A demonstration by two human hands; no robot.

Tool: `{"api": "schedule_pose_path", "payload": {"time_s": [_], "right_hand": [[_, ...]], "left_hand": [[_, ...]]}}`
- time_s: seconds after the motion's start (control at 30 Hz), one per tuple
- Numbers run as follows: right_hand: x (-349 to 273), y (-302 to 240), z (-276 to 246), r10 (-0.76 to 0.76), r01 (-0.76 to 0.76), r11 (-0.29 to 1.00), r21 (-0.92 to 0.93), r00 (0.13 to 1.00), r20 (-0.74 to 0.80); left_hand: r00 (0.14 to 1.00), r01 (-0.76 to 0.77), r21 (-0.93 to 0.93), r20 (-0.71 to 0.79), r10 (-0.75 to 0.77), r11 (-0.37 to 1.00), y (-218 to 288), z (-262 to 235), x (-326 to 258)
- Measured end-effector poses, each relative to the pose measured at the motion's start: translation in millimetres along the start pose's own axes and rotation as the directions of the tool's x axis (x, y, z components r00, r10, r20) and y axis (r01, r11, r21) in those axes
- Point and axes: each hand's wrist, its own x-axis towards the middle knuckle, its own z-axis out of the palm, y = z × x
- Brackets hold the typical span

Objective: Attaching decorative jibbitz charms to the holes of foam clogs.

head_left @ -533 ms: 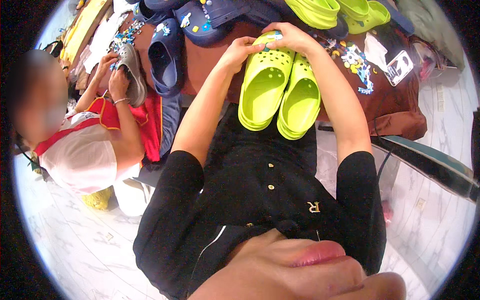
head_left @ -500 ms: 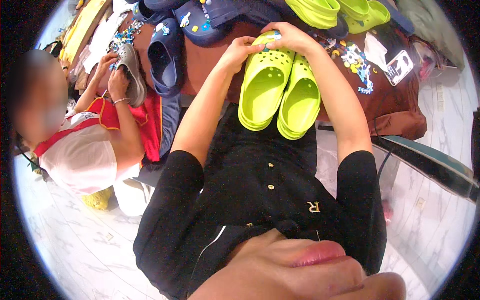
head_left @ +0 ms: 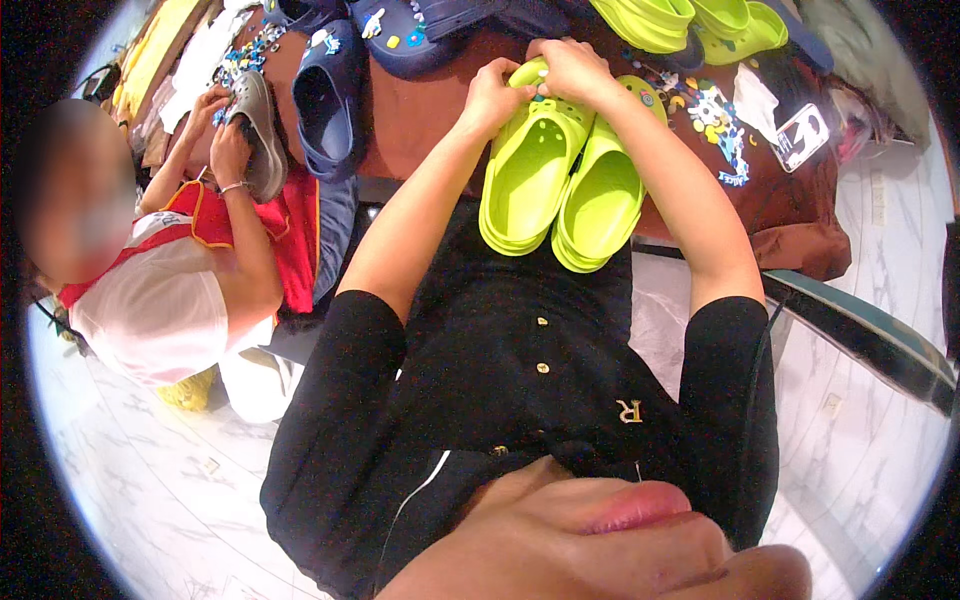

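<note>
Already both hands, left hand (head_left: 490,95) and right hand (head_left: 572,68), pinch the lime clogs' (head_left: 560,180) toe end at twelve o'clock; loose charms (head_left: 705,110) (one o'clock) wait unattached.

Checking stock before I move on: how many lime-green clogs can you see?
4 at least. Two lie side by side under the hands: left clog and right clog. Two more sit at the top edge, partly cut off; others may be hidden.

Toe end of the lime clog pair (head_left: 560,190) covered by both hands; fingertips of right hand (head_left: 570,70) and left hand (head_left: 492,95) not visible, grip can't be confirmed. Navy clogs (head_left: 400,30) and more lime clogs (head_left: 690,20) cut off at top edge. Small charms (head_left: 715,120) too small to ID.
</note>
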Motion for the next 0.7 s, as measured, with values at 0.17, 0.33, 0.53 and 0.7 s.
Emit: {"api": "schedule_pose_path", "payload": {"time_s": [0.17, 0.33, 0.53, 0.7], "right_hand": [[-1.6, 1.5, 0.1, 0.035, -0.035, 0.999, -0.005, 0.999, -0.038], [0.4, 0.9, 1.9, 0.003, -0.003, 1.0, -0.008, 0.999, -0.047], [16.7, 54.2, 3.1, -0.241, 0.16, 0.719, 0.676, 0.97, 0.027], [-5.8, 46.8, -6.8, -0.186, 0.105, 0.639, 0.762, 0.982, 0.02]], "left_hand": [[0.999, -0.029, 0.125, -0.027, 0.033, 0.992, 13.7, 1.6, -3.7], [0.998, 0.017, 0.222, -0.065, -0.003, 0.975, 16.2, 0.4, -8.3], [0.978, 0.195, -0.369, 0.141, -0.153, 0.909, 9.9, -4.1, -8.8], [0.974, 0.18, -0.459, 0.206, -0.093, 0.87, 1.4, -9.2, -14.5]]}}
